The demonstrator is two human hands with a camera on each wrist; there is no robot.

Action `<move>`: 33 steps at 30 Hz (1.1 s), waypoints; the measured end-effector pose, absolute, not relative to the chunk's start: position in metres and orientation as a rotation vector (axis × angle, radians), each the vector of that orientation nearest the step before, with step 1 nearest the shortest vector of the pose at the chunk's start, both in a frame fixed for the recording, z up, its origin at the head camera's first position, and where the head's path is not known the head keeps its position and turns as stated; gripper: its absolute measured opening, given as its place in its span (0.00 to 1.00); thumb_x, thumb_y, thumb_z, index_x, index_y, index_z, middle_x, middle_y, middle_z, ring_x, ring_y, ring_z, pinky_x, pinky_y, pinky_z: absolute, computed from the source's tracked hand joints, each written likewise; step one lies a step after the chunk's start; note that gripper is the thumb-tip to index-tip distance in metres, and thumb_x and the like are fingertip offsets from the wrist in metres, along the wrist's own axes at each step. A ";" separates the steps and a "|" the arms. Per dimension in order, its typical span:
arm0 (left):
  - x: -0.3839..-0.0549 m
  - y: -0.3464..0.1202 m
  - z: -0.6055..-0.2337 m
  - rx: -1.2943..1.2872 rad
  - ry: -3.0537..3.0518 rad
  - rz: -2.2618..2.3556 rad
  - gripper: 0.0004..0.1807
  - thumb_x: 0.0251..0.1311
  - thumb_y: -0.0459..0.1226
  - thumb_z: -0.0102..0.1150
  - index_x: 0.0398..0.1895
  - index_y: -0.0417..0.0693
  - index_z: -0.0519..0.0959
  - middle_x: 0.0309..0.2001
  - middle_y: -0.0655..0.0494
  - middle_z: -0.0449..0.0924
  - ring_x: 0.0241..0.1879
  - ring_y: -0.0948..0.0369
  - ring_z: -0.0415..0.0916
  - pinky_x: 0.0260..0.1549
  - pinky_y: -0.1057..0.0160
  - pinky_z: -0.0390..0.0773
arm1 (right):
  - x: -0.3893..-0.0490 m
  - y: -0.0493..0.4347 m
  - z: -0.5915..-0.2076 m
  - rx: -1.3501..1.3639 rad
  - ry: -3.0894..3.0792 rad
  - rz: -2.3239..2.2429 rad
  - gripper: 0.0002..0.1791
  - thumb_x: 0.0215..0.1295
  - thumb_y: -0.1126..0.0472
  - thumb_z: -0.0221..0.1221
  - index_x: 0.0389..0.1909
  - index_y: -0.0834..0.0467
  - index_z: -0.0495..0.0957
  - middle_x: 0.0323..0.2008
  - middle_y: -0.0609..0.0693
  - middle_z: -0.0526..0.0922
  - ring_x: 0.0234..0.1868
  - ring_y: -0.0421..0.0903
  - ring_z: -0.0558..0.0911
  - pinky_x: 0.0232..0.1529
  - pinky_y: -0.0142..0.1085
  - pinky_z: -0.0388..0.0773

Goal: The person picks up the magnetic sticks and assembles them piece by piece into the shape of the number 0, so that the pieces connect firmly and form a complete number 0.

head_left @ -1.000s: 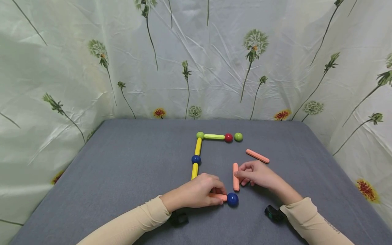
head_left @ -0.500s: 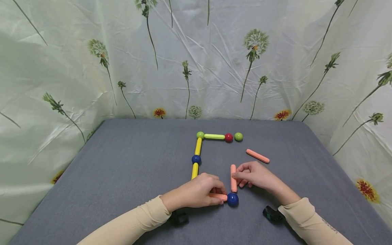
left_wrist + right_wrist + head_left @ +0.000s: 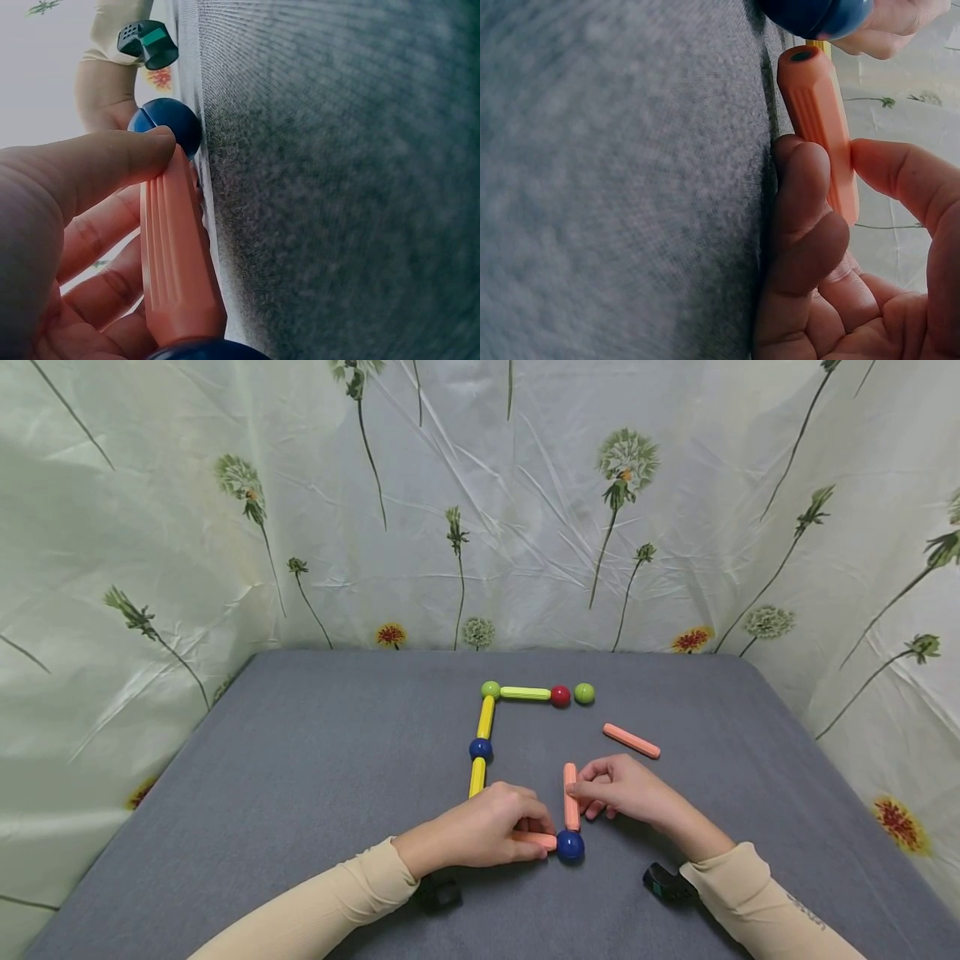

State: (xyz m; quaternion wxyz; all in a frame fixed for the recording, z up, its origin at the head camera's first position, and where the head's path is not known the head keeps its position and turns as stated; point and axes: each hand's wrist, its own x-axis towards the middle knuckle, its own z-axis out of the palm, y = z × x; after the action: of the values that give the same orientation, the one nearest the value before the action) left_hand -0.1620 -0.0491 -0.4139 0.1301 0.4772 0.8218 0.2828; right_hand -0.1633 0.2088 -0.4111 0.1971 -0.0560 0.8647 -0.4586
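Observation:
My left hand (image 3: 491, 827) pinches an orange magnetic stick (image 3: 176, 247) lying crosswise. Its right end meets a blue ball (image 3: 570, 846). At the stick's other end the left wrist view shows the edge of a second blue ball (image 3: 210, 351), which my hand hides in the head view. Between thumb and fingers my right hand (image 3: 618, 785) holds another orange stick (image 3: 572, 797), pointing away from me. Its near end is close to the first blue ball, with a small gap in the right wrist view; a dark spot marks that end face.
A yellow stick (image 3: 477, 777), a blue ball (image 3: 481, 749), another yellow stick (image 3: 486, 718), a green ball (image 3: 491, 691), a lime stick (image 3: 525, 693) and a red ball (image 3: 560, 696) form a chain. A loose green ball (image 3: 584, 693) and orange stick (image 3: 632, 741) lie right.
My right hand has shifted slightly left, bringing its orange stick from up and right of the blue ball to just behind it. My left hand stays in place.

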 end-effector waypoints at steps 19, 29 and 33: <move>-0.163 -0.049 -0.414 1.374 2.389 0.808 0.06 0.69 0.40 0.74 0.46 0.53 0.90 0.36 0.68 0.82 0.33 0.75 0.73 0.34 0.78 0.76 | -0.162 0.209 -0.411 -0.153 2.377 -1.315 0.16 0.74 0.52 0.67 0.42 0.63 0.85 0.27 0.48 0.89 0.31 0.41 0.87 0.35 0.35 0.85; -0.164 -0.049 -0.415 1.376 2.384 0.812 0.06 0.69 0.40 0.73 0.46 0.54 0.89 0.37 0.67 0.83 0.33 0.75 0.73 0.35 0.78 0.77 | -0.164 0.208 -0.410 -0.143 2.318 -1.338 0.16 0.75 0.53 0.66 0.43 0.64 0.85 0.28 0.47 0.89 0.31 0.39 0.87 0.36 0.33 0.86; -0.164 -0.049 -0.415 1.381 2.383 0.819 0.06 0.69 0.40 0.73 0.46 0.54 0.89 0.36 0.67 0.82 0.33 0.75 0.73 0.34 0.78 0.76 | -0.165 0.208 -0.410 -0.155 2.314 -1.335 0.16 0.76 0.52 0.65 0.43 0.64 0.84 0.28 0.47 0.89 0.31 0.39 0.86 0.35 0.33 0.86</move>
State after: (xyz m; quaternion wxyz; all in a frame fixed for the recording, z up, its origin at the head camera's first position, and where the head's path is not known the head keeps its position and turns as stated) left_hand -0.1635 -0.0490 -0.4151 0.1340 0.4763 0.8219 0.2825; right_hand -0.1645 0.2083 -0.4101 0.2307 -0.0563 0.8415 -0.4853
